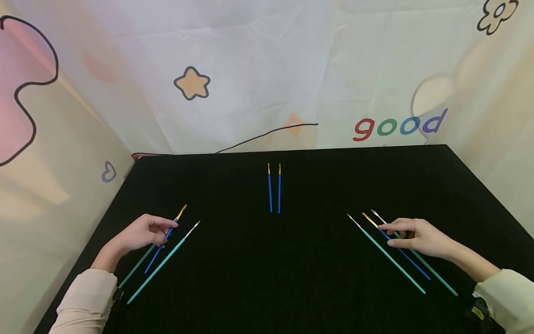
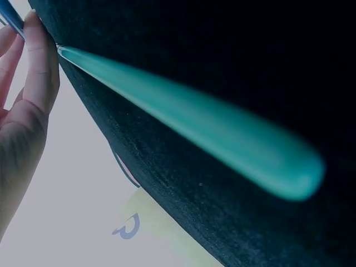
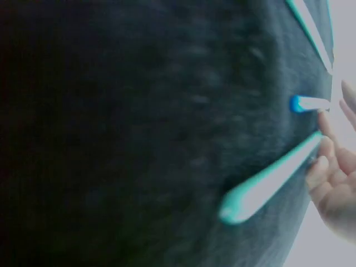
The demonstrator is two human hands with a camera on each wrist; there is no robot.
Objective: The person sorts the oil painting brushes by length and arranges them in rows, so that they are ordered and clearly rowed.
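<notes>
While left and right hands (image 1: 150,230) (image 1: 419,237) each pinch a blue paintbrush (image 1: 155,256) (image 1: 409,259), teal brushes (image 1: 164,261) (image 1: 392,259) flank it.

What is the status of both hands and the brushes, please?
Left hand holds one blue brush. Right hand at another blue brush, grip unclear. Teal brushes flank both, close by.

Bright head view, right wrist view — blurred
</notes>
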